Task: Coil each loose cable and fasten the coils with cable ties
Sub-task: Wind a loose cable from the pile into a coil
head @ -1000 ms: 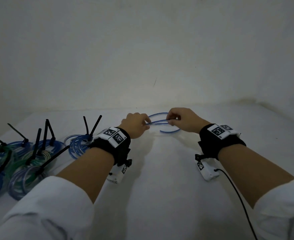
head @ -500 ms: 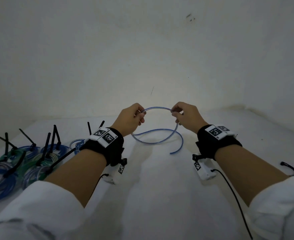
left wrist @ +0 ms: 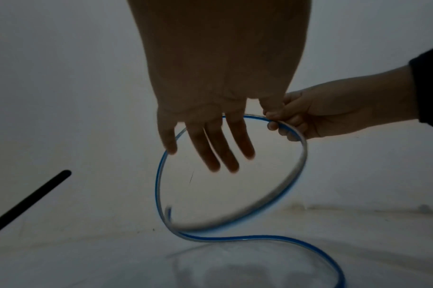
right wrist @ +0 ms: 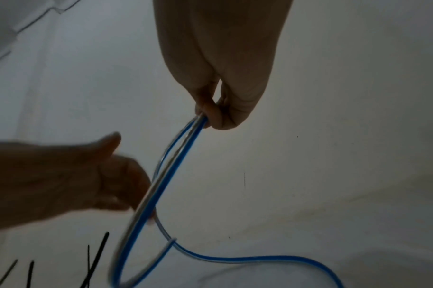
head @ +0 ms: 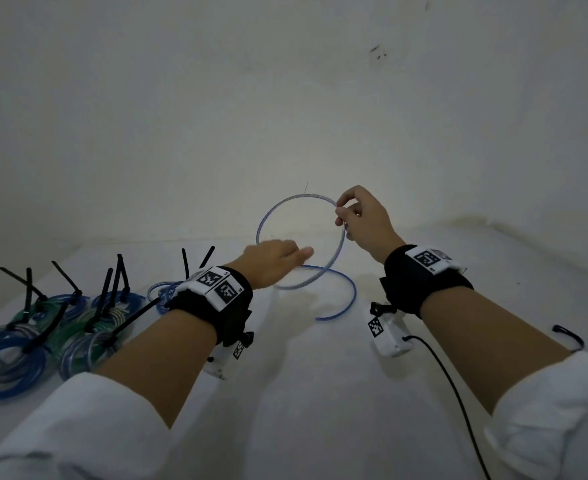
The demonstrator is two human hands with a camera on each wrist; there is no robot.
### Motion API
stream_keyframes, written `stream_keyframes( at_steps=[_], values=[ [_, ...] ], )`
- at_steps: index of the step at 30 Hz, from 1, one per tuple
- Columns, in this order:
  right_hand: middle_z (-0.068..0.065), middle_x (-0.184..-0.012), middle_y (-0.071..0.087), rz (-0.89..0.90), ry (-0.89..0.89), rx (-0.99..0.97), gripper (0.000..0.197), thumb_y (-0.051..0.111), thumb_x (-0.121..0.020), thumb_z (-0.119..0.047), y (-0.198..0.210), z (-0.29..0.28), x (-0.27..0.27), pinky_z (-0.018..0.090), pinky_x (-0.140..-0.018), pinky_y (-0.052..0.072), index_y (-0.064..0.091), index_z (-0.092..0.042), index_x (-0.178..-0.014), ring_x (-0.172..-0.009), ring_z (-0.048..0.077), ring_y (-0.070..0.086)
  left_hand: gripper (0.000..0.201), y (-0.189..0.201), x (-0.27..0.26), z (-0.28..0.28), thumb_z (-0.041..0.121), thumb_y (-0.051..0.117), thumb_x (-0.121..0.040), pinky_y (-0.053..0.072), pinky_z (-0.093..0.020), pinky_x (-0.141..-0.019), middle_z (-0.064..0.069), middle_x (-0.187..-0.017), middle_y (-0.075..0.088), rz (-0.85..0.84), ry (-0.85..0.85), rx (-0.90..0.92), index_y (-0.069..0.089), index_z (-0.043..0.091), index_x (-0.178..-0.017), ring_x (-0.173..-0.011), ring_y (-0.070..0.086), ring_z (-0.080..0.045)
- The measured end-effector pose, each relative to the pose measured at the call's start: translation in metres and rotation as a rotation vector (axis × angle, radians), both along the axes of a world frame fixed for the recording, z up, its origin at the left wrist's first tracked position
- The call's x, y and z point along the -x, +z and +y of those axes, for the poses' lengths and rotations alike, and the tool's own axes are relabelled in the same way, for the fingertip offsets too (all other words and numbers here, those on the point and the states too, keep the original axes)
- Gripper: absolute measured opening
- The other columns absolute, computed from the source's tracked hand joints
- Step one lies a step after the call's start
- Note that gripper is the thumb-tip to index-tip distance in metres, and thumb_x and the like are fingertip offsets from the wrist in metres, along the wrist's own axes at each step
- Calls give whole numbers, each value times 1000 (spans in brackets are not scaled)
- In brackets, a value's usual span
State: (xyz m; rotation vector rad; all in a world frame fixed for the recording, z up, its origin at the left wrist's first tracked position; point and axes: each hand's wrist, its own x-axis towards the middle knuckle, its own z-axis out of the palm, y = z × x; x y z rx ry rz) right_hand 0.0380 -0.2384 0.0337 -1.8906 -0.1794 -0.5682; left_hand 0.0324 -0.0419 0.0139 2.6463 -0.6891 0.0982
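Head view: the blue cable (head: 299, 233) stands as one upright loop over the white table (head: 320, 393), its free tail (head: 341, 299) curling down onto the surface toward my right. My right hand (head: 362, 220) pinches the loop's top-right, thumb and fingers curled round two strands. My left hand (head: 272, 261) hovers at the loop's lower left, fingers straight, holding nothing — the nearer hand to the slack I judge must be gathered next. Half a second ago both hands pinched a low arc; the left has since let go and the loop has risen. Tied coils (head: 60, 327) sit far left.
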Motion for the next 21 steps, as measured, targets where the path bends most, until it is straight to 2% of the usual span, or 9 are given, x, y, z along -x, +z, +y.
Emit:
stream_keyframes(
  at_steps=[2,5,7,10,12,14,16,19,21],
  values=[
    [7,-66,58,-10,-18,-83,12,50,-92,-4,4,0,0,27,-51,42,53,-14,-85,-53,17,47,46,-3,4,1,56,38,-92,40,-34,-93,1,-107,59,188,-68,-54,56,16,-108,-101,53,-18],
    [11,-69,57,-9,-36,-147,19,45,-93,0,5,-2,0,22,-49,47,56,-13,-86,-54,15,50,20,-9,2,6,29,49,-94,43,-26,-88,0,-104,63,167,-128,-71,59,16,-104,-99,56,-15],
    [15,-88,56,19,-15,-96,28,37,-93,4,2,-4,-1,20,-52,52,60,-12,-97,-58,15,54,17,-10,1,9,18,45,-95,42,-18,-76,1,-86,64,140,-143,46,61,16,-94,-82,58,-9],
    [5,-129,31,40,75,338,40,46,-91,4,-6,-3,1,25,-66,54,57,-21,-121,-75,20,57,21,-4,2,8,15,42,-97,39,-11,-60,3,-66,53,96,-163,302,61,14,-88,-60,51,-6],
    [1,-138,25,-24,115,569,39,59,-88,-3,-15,2,0,25,-83,46,58,-24,-121,-96,18,54,23,0,3,5,16,42,-97,38,-12,-55,4,-62,48,90,-176,413,62,13,-86,-53,44,-4],
    [9,-132,43,-174,97,577,24,62,-86,-7,-20,9,-1,35,-92,45,64,-17,-108,-111,23,50,25,3,5,4,20,42,-98,38,-14,-55,4,-59,45,99,-187,479,63,14,-85,-50,41,-2],
    [12,-112,61,-301,22,491,16,57,-87,-7,-17,10,-2,42,-89,45,67,-8,-100,-106,27,55,26,4,6,7,23,42,-98,39,-15,-56,3,-59,45,135,-176,534,63,14,-85,-48,41,-2],
    [11,-99,68,-337,-115,405,20,52,-91,-12,-10,0,-3,29,-82,39,67,-5,-103,-95,26,58,25,5,7,15,19,40,-99,43,-15,-61,0,-65,48,195,-170,536,61,11,-89,-50,46,-1],
    [13,-91,66,-293,-157,420,23,50,-94,-18,-11,-7,-5,28,-76,35,66,-4,-101,-88,25,54,25,6,7,19,16,38,-99,45,-21,-67,0,-66,48,259,-175,567,59,14,-87,-53,49,-3]
  ],
)
